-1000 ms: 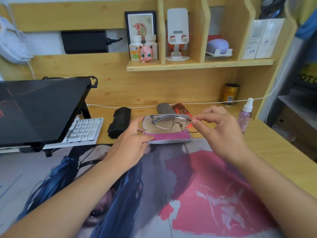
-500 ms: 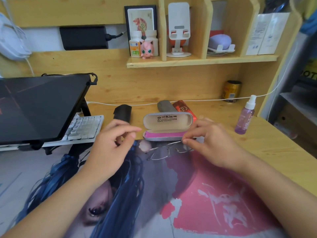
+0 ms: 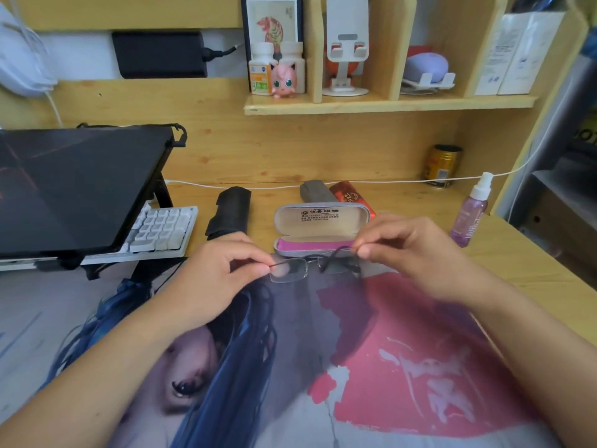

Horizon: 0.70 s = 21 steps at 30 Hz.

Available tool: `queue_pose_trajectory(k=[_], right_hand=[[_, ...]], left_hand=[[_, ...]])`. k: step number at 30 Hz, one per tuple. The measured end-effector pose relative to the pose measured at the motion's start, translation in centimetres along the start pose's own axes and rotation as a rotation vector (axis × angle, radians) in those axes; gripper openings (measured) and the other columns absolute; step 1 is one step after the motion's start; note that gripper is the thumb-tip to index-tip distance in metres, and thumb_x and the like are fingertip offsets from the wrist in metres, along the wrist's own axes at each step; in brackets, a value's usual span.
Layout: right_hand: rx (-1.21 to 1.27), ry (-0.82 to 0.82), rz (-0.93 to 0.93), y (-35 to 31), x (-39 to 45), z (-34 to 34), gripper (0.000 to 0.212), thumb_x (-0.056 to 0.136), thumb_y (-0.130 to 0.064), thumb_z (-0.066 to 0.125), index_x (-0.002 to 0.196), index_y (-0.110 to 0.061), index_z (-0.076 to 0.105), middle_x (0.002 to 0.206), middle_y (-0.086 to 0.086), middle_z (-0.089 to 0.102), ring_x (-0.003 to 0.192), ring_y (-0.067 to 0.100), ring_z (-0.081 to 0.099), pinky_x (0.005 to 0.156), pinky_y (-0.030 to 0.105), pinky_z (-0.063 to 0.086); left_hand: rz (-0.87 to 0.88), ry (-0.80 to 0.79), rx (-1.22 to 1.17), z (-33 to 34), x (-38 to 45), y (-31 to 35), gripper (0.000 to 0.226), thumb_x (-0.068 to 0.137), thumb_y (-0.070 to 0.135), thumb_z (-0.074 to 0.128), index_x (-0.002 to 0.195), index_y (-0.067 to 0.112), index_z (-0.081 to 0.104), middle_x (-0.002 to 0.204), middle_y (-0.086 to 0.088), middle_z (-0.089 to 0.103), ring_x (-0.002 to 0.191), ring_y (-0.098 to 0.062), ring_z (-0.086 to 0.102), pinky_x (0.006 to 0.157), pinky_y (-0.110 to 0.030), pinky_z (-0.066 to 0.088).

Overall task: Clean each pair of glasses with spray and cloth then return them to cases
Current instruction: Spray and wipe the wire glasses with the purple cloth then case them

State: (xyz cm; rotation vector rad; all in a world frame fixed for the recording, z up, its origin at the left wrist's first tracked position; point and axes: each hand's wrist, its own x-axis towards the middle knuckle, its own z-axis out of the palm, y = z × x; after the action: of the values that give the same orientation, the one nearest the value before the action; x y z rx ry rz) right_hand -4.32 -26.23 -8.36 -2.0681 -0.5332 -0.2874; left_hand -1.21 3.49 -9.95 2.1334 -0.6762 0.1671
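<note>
Two hands meet over the near middle of the counter [image 3: 403, 202] in the head view, each taking one end of a pair of glasses [image 3: 315, 266]. The left hand [image 3: 213, 279] has its thumb and forefinger closed in a tight pinch on the thin dark arm at the left end of the frame, its other fingers loosely curled behind. The right hand [image 3: 416, 257] pinches the arm at the right end in the same way, thumb and forefinger pressed together on the wire, remaining fingers curled above.

The glasses hang between the two hands, just above the printed desk mat [image 3: 387, 367] and just near of the open case [image 3: 321, 229]. They are thin and dark-wired, with clear lenses; the left lens shows plainly, the right one is blurred behind a crossed arm.

The case stands with its lid up, pale lining and printed text inside the lid, a pink cloth [image 3: 310, 244] lying in its lower half. Behind it lie a grey case [image 3: 315, 191] and a red case [image 3: 350, 197]; a black case [image 3: 231, 213] lies to the left. A purple spray bottle [image 3: 470, 218] stands upright well to the right on the counter. At the far left sit a raised laptop [image 3: 77, 189] and a white keyboard [image 3: 164, 229].
</note>
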Motion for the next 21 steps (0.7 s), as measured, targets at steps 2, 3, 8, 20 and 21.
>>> queue_pose_trajectory(k=[2, 3, 8, 20, 21], right_hand=[[0.148, -0.083, 0.055, 0.2, -0.2, -1.1, 0.01, 0.084, 0.007, 0.071, 0.086, -0.002, 0.075, 0.089, 0.01, 0.07, 0.082, 0.014, 0.065, 0.079, 0.021, 0.051], [0.164, -0.149, 0.075, 0.2, -0.3, -1.4, 0.011, 0.084, 0.009, 0.07, 0.086, -0.001, 0.075, 0.09, 0.012, 0.07, 0.081, 0.017, 0.065, 0.078, 0.023, 0.052], [-0.083, -0.449, 0.168, -0.3, -0.7, -0.9, 0.02, 0.085, 0.003, 0.075, 0.088, -0.016, 0.081, 0.093, -0.007, 0.067, 0.084, 0.01, 0.066, 0.079, 0.019, 0.048], [-0.682, 0.074, 0.362, 2.3, 3.4, 0.5, 0.012, 0.093, -0.024, 0.066, 0.092, -0.024, 0.078, 0.078, -0.005, 0.066, 0.081, 0.019, 0.058, 0.065, 0.023, 0.034], [-0.753, 0.03, 0.376, 2.3, 4.0, 0.7, 0.013, 0.092, -0.024, 0.065, 0.093, -0.024, 0.078, 0.086, -0.001, 0.07, 0.088, 0.022, 0.061, 0.07, 0.027, 0.039]], left_hand=[[-0.049, -0.042, -0.114, -1.1, -0.1, -0.4, 0.023, 0.086, 0.001, 0.074, 0.082, 0.023, 0.081, 0.091, 0.006, 0.066, 0.076, -0.005, 0.064, 0.069, -0.01, 0.045], [-0.059, -0.086, -0.148, -1.5, -0.1, -0.6, 0.026, 0.085, -0.002, 0.075, 0.079, 0.022, 0.081, 0.093, 0.004, 0.066, 0.074, -0.008, 0.064, 0.067, -0.011, 0.046], [-0.01, -0.297, 0.083, -1.8, -0.5, -1.0, 0.044, 0.087, -0.003, 0.071, 0.068, 0.035, 0.078, 0.105, 0.016, 0.061, 0.087, -0.015, 0.065, 0.083, -0.032, 0.051], [-0.128, 0.048, 0.03, 1.3, 3.3, -1.9, 0.047, 0.096, 0.002, 0.056, 0.085, 0.043, 0.076, 0.087, 0.011, 0.071, 0.078, -0.014, 0.066, 0.076, -0.036, 0.053], [-0.148, 0.043, 0.013, 1.6, 3.5, -2.1, 0.05, 0.096, -0.001, 0.053, 0.084, 0.042, 0.076, 0.085, 0.011, 0.072, 0.078, -0.011, 0.067, 0.077, -0.034, 0.053]])
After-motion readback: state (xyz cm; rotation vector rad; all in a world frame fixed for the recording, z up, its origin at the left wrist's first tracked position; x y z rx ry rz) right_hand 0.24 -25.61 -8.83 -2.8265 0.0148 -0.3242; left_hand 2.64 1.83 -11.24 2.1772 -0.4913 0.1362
